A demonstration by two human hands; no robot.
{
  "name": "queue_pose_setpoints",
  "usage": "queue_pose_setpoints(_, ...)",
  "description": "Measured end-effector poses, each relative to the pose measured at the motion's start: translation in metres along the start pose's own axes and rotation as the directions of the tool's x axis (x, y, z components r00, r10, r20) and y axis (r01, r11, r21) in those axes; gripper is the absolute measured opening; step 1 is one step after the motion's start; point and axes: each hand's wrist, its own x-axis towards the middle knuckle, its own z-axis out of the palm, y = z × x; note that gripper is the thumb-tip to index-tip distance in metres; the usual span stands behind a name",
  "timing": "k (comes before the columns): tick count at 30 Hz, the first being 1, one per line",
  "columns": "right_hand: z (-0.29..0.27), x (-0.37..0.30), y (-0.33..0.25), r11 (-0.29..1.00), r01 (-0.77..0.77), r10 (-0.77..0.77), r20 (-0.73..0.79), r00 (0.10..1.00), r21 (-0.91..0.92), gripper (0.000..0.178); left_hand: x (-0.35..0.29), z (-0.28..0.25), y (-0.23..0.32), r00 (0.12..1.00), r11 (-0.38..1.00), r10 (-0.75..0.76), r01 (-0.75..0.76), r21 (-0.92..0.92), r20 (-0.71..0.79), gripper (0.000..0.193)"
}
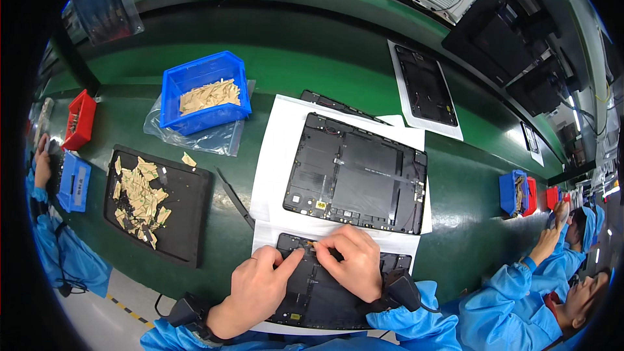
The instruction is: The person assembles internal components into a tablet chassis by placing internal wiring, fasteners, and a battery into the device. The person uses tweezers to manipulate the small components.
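A dark tablet housing (325,286) lies in front of me, partly covered by my hands and forearms. Over its upper left part, my right hand (354,260) pinches a small yellowish tab (312,245) between thumb and index finger. My left hand (257,286) is closed, its index fingertip touching the housing close beside that tab; whether anything is under the fingers is hidden. Just beyond lies a second open black tablet housing (364,172), with a wide flat dark panel and small parts along its edges. White paper (273,149) is spread beneath it.
Left of the paper are black tweezers (235,198) and a black tray (188,234) of tan paper scraps (140,195). A blue bin (179,114) of tan pieces stands behind. Another housing (426,84) lies back right. Co-workers in blue sit at right (507,312) and left (71,253).
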Motion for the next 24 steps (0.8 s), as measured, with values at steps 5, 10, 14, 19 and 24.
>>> queue_pose_setpoints(5,0.0001,0.0002,-0.0005,1.000,-0.004,0.004,0.010,1.000,-0.004,0.010,0.0009,-0.0025,0.0017,0.999,1.000,-0.025,0.025,0.002,0.023,0.036)
queue_pose_setpoints(10,-0.0005,0.0003,0.0004,1.000,0.001,-0.001,0.011,1.000,-0.005,0.010,0.0022,-0.0050,0.0033,0.998,0.999,-0.040,0.040,-0.007,0.056,0.032)
queue_pose_setpoints(14,-0.0002,0.0003,0.0004,1.000,0.003,-0.003,0.011,1.000,0.007,0.010,0.0020,-0.0047,0.0029,0.999,1.000,-0.014,0.015,-0.019,0.034,0.035)
queue_pose_setpoints(19,0.0009,-0.0003,0.0021,1.000,0.029,-0.029,-0.002,1.000,-0.011,0.013,0.0017,-0.0015,0.0024,1.000,1.000,0.019,-0.019,-0.023,0.003,0.038)
queue_pose_setpoints(24,-0.0009,0.0011,0.0005,1.000,0.010,-0.010,0.016,1.000,0.005,0.010,0.0017,-0.0030,0.0033,1.000,1.000,0.009,-0.008,-0.027,0.016,0.039)
